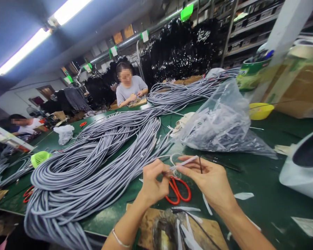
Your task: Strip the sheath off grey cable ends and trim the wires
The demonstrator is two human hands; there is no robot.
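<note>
My left hand (pixel 155 180) is closed, thumb and fingers pinched together on the end of a grey cable. My right hand (pixel 211 175) is closed on a thin white strip (pixel 189 160) that runs between thumb and fingers. Whitish fibres hang between the two hands, and their exact attachment is hard to make out. Just beneath the fingers lie scissors with red handles (pixel 188 194), blades partly hidden by my hands. A large heap of grey cables (pixel 94 173) spreads to the left, and some strands lead up to my left hand.
A clear plastic bag (pixel 216 128) of whitish scraps stands beyond my right hand. A wooden board (pixel 211 231) lies in front of me, with loose strips on it. Far right are a white container (pixel 289 173), yellow bowl (pixel 262 111) and cardboard box (pixel 294 86). A person (pixel 131 86) sits across the table.
</note>
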